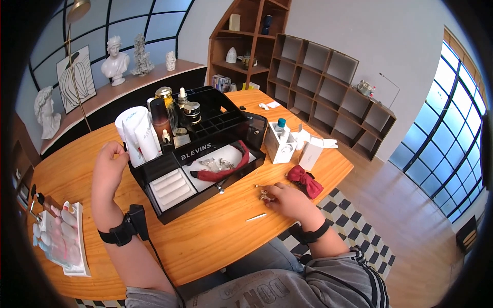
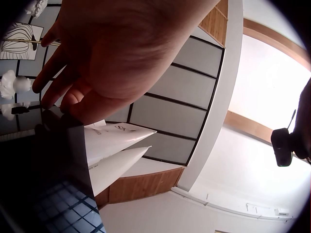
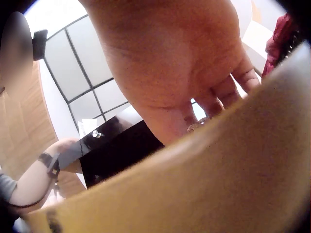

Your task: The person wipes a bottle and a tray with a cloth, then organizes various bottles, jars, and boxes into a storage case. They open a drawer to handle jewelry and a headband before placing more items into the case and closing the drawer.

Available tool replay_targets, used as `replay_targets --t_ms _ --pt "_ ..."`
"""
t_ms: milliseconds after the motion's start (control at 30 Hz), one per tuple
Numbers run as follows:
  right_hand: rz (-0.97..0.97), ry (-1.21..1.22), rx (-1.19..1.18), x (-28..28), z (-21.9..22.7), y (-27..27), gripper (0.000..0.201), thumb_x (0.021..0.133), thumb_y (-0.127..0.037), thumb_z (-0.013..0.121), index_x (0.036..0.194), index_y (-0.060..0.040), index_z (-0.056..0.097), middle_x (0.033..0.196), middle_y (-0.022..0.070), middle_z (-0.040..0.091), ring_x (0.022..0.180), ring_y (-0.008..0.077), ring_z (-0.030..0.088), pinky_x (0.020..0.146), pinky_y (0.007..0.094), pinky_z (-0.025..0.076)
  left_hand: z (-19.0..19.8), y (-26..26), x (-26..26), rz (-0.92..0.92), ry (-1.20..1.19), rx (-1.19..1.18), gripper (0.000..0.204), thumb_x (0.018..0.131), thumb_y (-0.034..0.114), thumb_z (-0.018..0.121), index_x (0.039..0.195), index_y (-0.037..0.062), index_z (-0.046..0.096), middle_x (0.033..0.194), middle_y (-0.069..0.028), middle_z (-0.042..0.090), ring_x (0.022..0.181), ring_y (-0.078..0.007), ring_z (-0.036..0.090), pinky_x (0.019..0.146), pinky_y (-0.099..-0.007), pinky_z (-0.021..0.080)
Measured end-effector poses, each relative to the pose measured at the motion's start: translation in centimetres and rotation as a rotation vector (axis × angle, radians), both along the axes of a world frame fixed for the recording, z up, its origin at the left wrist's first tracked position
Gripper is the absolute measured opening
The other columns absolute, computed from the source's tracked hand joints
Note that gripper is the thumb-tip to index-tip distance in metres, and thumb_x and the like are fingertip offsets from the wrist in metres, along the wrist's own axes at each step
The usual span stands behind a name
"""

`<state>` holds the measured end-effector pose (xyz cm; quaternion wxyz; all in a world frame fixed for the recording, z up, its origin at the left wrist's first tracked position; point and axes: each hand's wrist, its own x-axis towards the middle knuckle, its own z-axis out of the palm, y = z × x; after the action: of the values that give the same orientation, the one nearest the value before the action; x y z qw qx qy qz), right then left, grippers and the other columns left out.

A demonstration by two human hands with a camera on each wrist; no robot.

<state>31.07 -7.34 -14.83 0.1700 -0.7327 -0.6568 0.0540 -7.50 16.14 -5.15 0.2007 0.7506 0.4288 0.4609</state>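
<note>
My left hand is at the left side of a black jewellery box, beside white tubes. In the left wrist view its fingers are loosely extended and the thumb touches the box's edge. On the wooden table, right of the box, my right hand pinches a small gold-toned jewellery piece, partly hidden by the fingers. A dark red bow lies just beyond that hand, and a thin white stick lies nearer to me. The box's front drawer holds a dark red headband and a silvery ornament.
Bottles and jars, among them a dark-capped bottle, stand in the box's top tray. A white box with bottles and an upright white carton stand at the right. A white organiser with several items sits at the left edge.
</note>
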Motion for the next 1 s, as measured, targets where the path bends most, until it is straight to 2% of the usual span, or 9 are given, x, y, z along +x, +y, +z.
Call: replay_targets --t_ms 67,167,267,400,600,700,867,900,1000 --pt "0.036 -0.002 0.1 -0.4 -0.2 0.2 0.035 0.086 -0.024 0.066 0.118 -0.0099 0.061 0.103 0.0158 0.061 0.099 0.0356 0.062 0.082 0.0435 0.051 -0.1 0.1 -0.1 -0.007 -0.005 -0.01 0.019 0.08 0.005 0.064 0.074 -0.0008 0.047 0.078 -0.0123 0.05 0.079 -0.025 0.05 0.075 -0.0332 0.041" --pt "0.15 -0.037 0.197 -1.0 0.7 0.0 0.033 0.087 -0.022 0.067 0.117 -0.0088 0.063 0.104 0.0136 0.06 0.1 0.0337 0.061 0.085 0.0402 0.05 -0.1 0.2 0.0 -0.011 -0.02 -0.016 0.019 0.079 0.006 0.064 0.073 -0.0009 0.048 0.078 -0.0124 0.05 0.079 -0.0251 0.051 0.075 -0.0334 0.041" --pt "0.381 -0.091 0.046 -1.0 -0.1 -0.3 0.025 0.086 -0.018 0.066 0.109 -0.008 0.064 0.103 0.0137 0.06 0.101 0.0337 0.06 0.085 0.0407 0.05 -0.2 0.2 -0.1 -0.011 -0.015 0.023 0.018 0.079 0.006 0.065 0.073 -0.0007 0.049 0.079 -0.0129 0.052 0.079 -0.025 0.051 0.074 -0.0333 0.041" --pt "0.307 -0.079 -0.006 -3.4 -0.7 -0.4 0.016 0.085 -0.014 0.065 0.098 -0.0058 0.062 0.099 0.0135 0.06 0.097 0.0348 0.06 0.081 0.0441 0.05 0.2 -0.3 0.0 0.008 0.027 0.048 0.017 0.079 0.007 0.066 0.074 -0.0003 0.051 0.082 -0.0147 0.055 0.082 -0.0279 0.054 0.076 -0.0348 0.043" --pt "0.432 -0.177 0.024 -4.0 -0.5 0.8 0.013 0.085 -0.012 0.064 0.095 -0.0037 0.062 0.095 0.0139 0.061 0.094 0.0346 0.061 0.079 0.0434 0.05 0.5 -1.1 0.3 0.044 0.043 0.054 0.018 0.079 0.009 0.067 0.079 0.0004 0.052 0.087 -0.0166 0.057 0.09 -0.0334 0.055 0.08 -0.038 0.044" --pt "0.509 -0.089 0.089 -4.5 1.8 1.9 0.011 0.083 -0.009 0.065 0.092 -0.0032 0.063 0.097 0.0137 0.061 0.094 0.0335 0.061 0.08 0.0416 0.05 0.9 -1.7 0.6 0.059 0.033 0.038 0.019 0.079 0.01 0.068 0.078 0.0005 0.052 0.088 -0.0168 0.056 0.09 -0.0331 0.056 0.081 -0.0373 0.045" --pt "0.569 0.02 0.457 -9.6 8.8 3.9 0.011 0.08 -0.006 0.069 0.089 -0.0042 0.062 0.1 0.0107 0.06 0.094 0.0317 0.06 0.082 0.0401 0.05 1.4 -2.1 0.7 0.082 0.04 0.005 0.019 0.079 0.01 0.069 0.076 0.0004 0.052 0.088 -0.0169 0.056 0.088 -0.0325 0.057 0.079 -0.0371 0.046" --pt "0.59 0.028 0.555 -10.7 9.4 4.7 0.011 0.08 -0.006 0.07 0.088 -0.0044 0.062 0.1 0.0101 0.06 0.093 0.0314 0.06 0.082 0.04 0.049 1.3 -2.0 0.7 0.08 0.037 0.007 0.019 0.079 0.01 0.069 0.075 0.0004 0.053 0.088 -0.0168 0.056 0.088 -0.0325 0.057 0.079 -0.0372 0.046" --pt "0.62 0.035 0.641 -13.5 9.5 7.8 0.01 0.08 -0.007 0.07 0.089 -0.0057 0.064 0.098 0.0093 0.059 0.094 0.0307 0.059 0.082 0.0398 0.048 1.4 -2.2 0.7 0.07 0.019 -0.001 0.019 0.079 0.01 0.069 0.075 0.0006 0.053 0.087 -0.0166 0.056 0.088 -0.0324 0.057 0.079 -0.0374 0.046"
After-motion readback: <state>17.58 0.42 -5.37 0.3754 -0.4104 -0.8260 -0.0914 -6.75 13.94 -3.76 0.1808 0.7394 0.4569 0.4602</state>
